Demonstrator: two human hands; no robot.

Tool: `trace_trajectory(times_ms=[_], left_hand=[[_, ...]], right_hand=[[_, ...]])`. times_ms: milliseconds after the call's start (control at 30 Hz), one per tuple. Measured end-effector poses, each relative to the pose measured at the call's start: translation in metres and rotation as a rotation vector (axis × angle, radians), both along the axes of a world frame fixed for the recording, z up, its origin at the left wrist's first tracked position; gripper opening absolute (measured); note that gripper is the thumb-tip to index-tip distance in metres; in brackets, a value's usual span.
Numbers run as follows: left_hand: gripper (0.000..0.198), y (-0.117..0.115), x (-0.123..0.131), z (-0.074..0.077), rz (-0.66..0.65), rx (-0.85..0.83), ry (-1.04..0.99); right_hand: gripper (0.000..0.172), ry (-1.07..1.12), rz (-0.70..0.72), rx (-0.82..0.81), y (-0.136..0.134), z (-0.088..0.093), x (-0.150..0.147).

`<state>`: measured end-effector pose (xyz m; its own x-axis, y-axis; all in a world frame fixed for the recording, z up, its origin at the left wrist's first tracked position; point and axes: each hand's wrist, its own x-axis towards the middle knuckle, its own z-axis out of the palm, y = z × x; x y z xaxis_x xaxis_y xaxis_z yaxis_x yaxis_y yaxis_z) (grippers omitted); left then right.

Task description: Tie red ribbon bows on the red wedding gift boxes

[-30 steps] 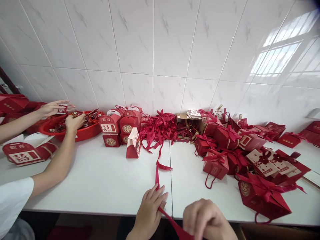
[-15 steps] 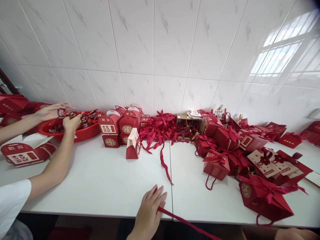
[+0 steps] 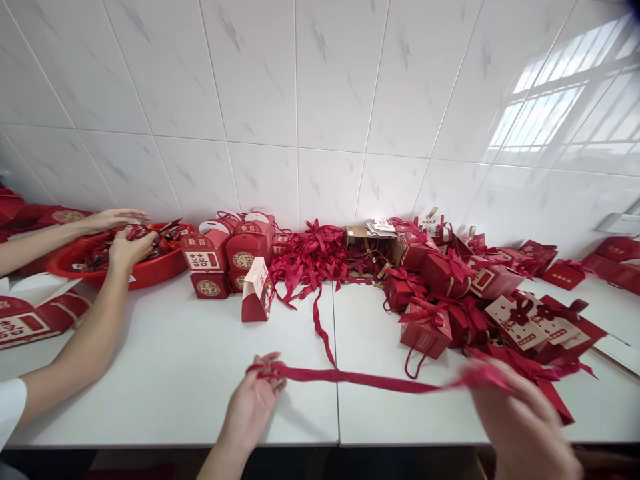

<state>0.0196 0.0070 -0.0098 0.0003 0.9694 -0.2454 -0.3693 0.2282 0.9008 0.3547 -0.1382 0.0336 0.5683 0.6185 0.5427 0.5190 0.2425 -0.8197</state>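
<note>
A dark red ribbon (image 3: 370,379) stretches nearly level above the white table's front. Its left end is held in the curled fingers of my left hand (image 3: 256,400). At the other end my right hand (image 3: 523,413), smeared by motion, grips the ribbon in front of the box pile. Beyond them stands a small red and white candy box (image 3: 257,291), upright and apart from both hands. A heap of loose red ribbons (image 3: 315,257) lies against the wall, one strand trailing forward between my hands.
At left, a co-worker's hands (image 3: 131,250) hold wrapped sweets over a red basin (image 3: 160,272). Stacked red boxes (image 3: 210,257) stand beside it. Ribboned boxes (image 3: 427,330) pile up on the right, near an open cardboard box (image 3: 357,233). A tiled wall (image 3: 330,87) closes the back.
My right hand has come up from the lower right edge, drawing the ribbon level. My left hand has shifted left and turned. The view has swung slightly right.
</note>
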Motion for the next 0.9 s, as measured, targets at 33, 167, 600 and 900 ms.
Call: trace_trajectory(times_ms=[33, 167, 600, 900], left_hand=[[0.028, 0.009, -0.004, 0.003, 0.104, -0.030, -0.059], [0.042, 0.017, -0.006, -0.003, 0.329, 0.064, 0.224], [0.028, -0.009, 0.002, -0.057, -0.234, 0.853, 1.415], [0.048, -0.011, 0.013, -0.055, -0.301, 0.577, 1.499]], right_hand=[[0.047, -0.034, 0.274, -0.169, 0.022, 0.000, -0.003], [0.051, -0.385, 0.558, -0.646, 0.120, -0.017, -0.020], [0.050, -0.522, 0.019, -0.760, 0.296, -0.081, -0.029], [0.047, -0.533, -0.021, -0.820, 0.313, -0.090, -0.021]])
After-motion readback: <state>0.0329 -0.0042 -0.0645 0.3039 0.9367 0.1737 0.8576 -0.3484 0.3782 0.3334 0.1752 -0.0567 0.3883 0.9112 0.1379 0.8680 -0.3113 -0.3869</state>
